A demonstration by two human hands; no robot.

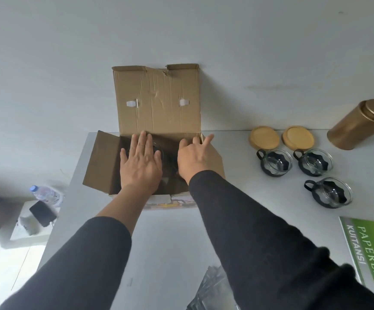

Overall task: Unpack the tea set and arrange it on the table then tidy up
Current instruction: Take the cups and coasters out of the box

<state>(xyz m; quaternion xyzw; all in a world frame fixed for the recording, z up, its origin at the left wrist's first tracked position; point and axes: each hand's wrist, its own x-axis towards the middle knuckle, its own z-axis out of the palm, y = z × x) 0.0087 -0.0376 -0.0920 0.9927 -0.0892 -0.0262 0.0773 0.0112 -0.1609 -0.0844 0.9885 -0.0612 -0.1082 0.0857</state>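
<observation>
An open brown cardboard box (157,104) stands at the far edge of the grey table (163,238), its lid flap leaning up against the wall. My left hand (140,163) is spread flat over the box's opening, above a dark glass item that is mostly hidden. My right hand (192,156) reaches in beside it, fingers curled at the box's right rim, index finger pointing out. Three glass cups in black holders (274,162) (314,162) (329,193) stand to the right. Two round wooden lids (264,137) (298,137) lie behind them.
A gold tin canister (360,124) stands at the far right by the wall. A green receipt book (369,247) lies at the right edge. Clear plastic bags (213,289) lie at the near edge. Left of the table, a water bottle (45,194) and a phone (42,213) sit on a lower surface.
</observation>
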